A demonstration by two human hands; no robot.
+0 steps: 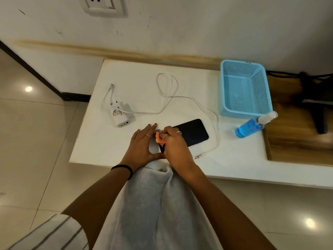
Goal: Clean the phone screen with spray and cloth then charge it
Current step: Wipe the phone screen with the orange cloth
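A black phone [193,132] lies screen up on the white table [234,159]. My right hand [175,145] grips a bunched orange cloth [159,138] and presses it on the phone's near end. My left hand [142,147] lies flat beside the phone with its fingers straight, touching the phone's left edge. A spray bottle [252,126] of blue liquid lies on its side to the right. The white charger adapter [121,115] sits at the left, and its white cable [169,94] loops across the table to a plug end [199,156] near the phone.
A light-blue plastic basket [264,105] stands at the table's back right. A wall socket [102,5] is on the wall above. A wooden surface [297,141] adjoins the table on the right. The floor is tiled.
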